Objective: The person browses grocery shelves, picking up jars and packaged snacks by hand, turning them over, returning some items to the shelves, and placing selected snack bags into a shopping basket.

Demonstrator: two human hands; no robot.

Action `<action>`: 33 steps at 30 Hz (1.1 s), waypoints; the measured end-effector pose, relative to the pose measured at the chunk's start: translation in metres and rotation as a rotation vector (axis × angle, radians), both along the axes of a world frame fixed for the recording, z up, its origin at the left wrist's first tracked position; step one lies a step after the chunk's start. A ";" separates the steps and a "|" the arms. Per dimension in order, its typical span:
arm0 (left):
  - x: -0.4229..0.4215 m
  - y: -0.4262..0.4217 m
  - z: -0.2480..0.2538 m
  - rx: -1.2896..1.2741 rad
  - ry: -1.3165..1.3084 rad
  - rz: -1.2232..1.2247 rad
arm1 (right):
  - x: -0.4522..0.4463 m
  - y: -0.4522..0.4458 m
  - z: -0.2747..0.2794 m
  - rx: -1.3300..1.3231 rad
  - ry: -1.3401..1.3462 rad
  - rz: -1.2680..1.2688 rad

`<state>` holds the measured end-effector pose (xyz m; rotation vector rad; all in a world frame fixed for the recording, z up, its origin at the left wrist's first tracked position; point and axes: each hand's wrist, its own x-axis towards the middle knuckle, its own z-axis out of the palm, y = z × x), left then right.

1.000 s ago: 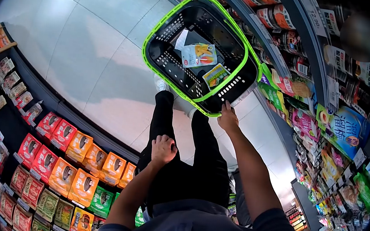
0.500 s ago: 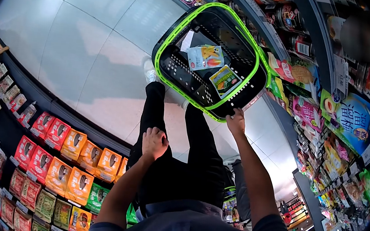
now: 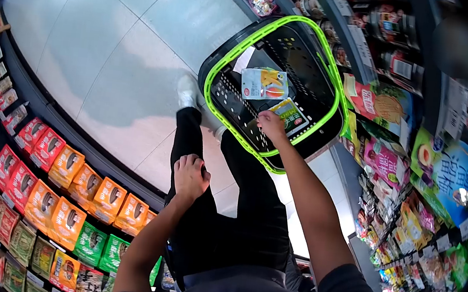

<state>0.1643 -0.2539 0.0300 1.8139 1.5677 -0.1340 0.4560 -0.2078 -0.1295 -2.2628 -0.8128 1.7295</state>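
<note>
**Your right hand (image 3: 272,125) reaches over the basket (image 3: 294,19) rim; your left hand (image 3: 191,176) lies on your left leg (image 3: 187,138)**

Nearest you is the soft, matte black cloth of your trousers (image 3: 255,212). At 12 o'clock is the basket: smooth black plastic, rounded corners, walls pierced with small holes, bright green rim. Two flat packets lie inside, the green packet (image 3: 294,117) nearer you and the white packet (image 3: 264,84) just beyond. Plump orange pouches (image 3: 68,219) stand in rows at 9 o'clock, a glossy blue bag (image 3: 453,171) is at 2, and round jars (image 3: 395,26) are at 1.

The green packet's lettering is too small to read surely. The white packet pictures yellow fruit. The pouches and the blue bag carry white Chinese characters, largest on the bag.

Your left hand, at 11 o'clock, lies back upward, fingers bent; whether it holds anything cannot be told. Your right arm stretches toward 12, fingers curled together at the green packet's left end; whether they are clamped on it cannot be told.
</note>
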 end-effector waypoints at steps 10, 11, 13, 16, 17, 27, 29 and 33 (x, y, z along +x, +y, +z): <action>0.005 -0.008 -0.046 -0.182 -0.112 0.037 | 0.043 -0.051 -0.218 -0.564 0.062 -0.595; 0.000 -0.005 -0.047 -0.244 -0.113 0.063 | 0.043 -0.059 -0.241 -0.568 0.051 -0.660; -0.003 0.001 -0.049 -0.284 -0.081 0.051 | 0.035 -0.049 -0.259 -0.575 0.029 -0.781; -0.002 0.007 -0.052 -0.251 -0.100 0.057 | 0.029 -0.046 -0.273 -0.496 0.023 -1.083; -0.001 0.009 -0.051 -0.260 -0.095 0.057 | 0.023 -0.037 -0.266 -0.473 0.001 -1.109; 0.004 0.018 -0.054 -0.251 -0.084 0.038 | 0.019 -0.064 -0.307 -0.213 0.098 -1.382; 0.006 0.017 -0.054 -0.245 -0.084 0.041 | 0.020 -0.061 -0.308 -0.202 0.105 -1.398; 0.012 0.014 -0.053 -0.238 -0.072 0.030 | 0.019 -0.056 -0.295 -0.171 0.063 -1.510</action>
